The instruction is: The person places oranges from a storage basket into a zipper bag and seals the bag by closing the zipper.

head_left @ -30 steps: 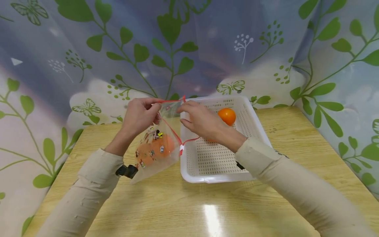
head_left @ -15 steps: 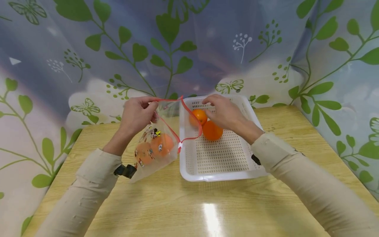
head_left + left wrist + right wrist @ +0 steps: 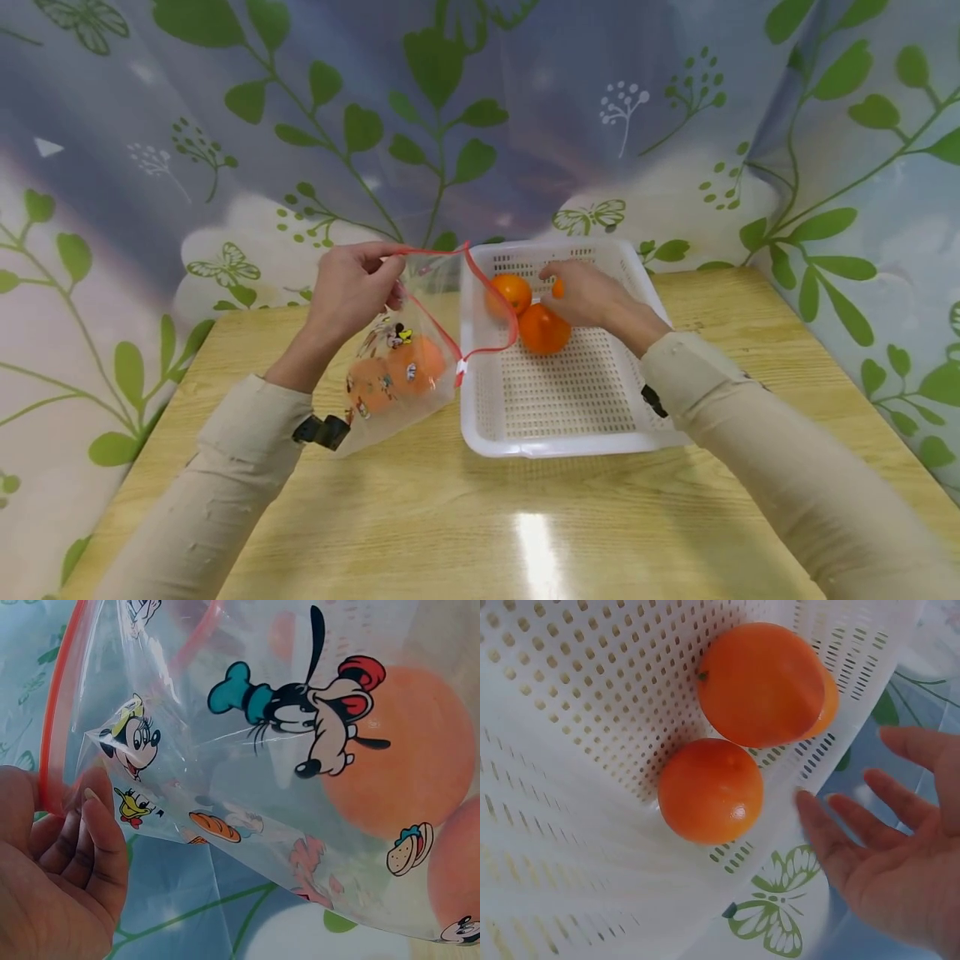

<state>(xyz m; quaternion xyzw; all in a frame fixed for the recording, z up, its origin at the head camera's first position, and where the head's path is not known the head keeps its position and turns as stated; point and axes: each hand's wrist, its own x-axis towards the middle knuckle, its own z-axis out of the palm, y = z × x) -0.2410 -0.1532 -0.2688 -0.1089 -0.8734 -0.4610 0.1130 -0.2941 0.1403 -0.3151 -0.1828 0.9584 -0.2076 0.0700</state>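
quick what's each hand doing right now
Left hand: pinching the red rim of the clear bag.
Right hand: open, fingers spread over the oranges in the basket.

A light wooden bench (image 3: 420,517) shows a bright glare at 6 o'clock. Behind it from 9 to 3 o'clock hangs a leaf-and-butterfly printed curtain (image 3: 225,125).

bag (image 3: 397,375) left of basket (image 3: 558,433)

We see orange fruit (image 3: 543,328) in the white perforated basket (image 3: 570,408); left of the basket, a clear cartoon-printed bag (image 3: 397,375) with a red rim.
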